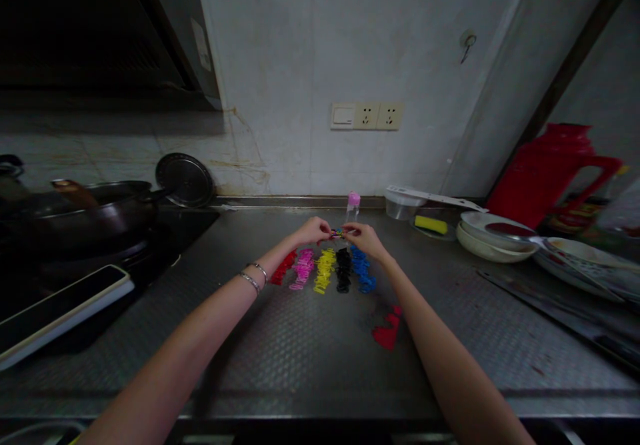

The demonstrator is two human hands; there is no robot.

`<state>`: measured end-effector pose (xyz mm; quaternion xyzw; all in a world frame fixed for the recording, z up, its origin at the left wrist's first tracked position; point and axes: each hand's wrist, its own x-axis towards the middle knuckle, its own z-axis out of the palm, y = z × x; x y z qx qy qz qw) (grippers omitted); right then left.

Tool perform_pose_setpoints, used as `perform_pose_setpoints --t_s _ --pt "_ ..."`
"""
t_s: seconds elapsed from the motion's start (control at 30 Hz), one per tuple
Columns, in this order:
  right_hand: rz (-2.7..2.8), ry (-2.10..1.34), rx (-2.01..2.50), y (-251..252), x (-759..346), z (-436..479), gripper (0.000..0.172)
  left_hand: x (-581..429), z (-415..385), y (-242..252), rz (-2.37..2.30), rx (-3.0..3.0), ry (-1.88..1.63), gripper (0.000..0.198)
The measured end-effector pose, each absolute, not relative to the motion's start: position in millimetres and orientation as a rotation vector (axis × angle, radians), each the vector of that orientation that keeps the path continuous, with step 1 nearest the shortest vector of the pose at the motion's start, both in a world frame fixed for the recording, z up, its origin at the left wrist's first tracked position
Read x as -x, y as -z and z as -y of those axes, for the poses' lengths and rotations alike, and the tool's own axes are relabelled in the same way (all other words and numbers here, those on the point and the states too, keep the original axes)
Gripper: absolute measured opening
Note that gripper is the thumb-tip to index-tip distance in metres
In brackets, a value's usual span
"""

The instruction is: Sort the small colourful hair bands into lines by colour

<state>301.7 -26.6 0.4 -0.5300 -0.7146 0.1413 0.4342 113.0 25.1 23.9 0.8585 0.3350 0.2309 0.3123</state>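
My left hand and my right hand meet over the steel counter, fingertips pinched on opposite ends of a small multicoloured bundle of loops. Its exact make-up is too small to tell. Just below the hands lie side-by-side piles of small loop-like pieces: red, pink, yellow, black and blue. Behind my right hand stands a small clear bottle with a pink cap. A flat red piece with a ragged edge rests near my right forearm.
At left, a wok sits on the black stove, with a white-edged phone-like slab at its edge. To the right are a yellow sponge, stacked bowls, a long knife-like blade and a red thermos jug.
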Motion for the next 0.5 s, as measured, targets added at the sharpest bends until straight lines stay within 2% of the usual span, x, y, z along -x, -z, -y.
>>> perform_pose_setpoints --t_s 0.5 --pt "1.775 -0.528 1.232 4 -312 20 0.022 -130 -12 -19 -0.879 -2.036 -0.655 0.019"
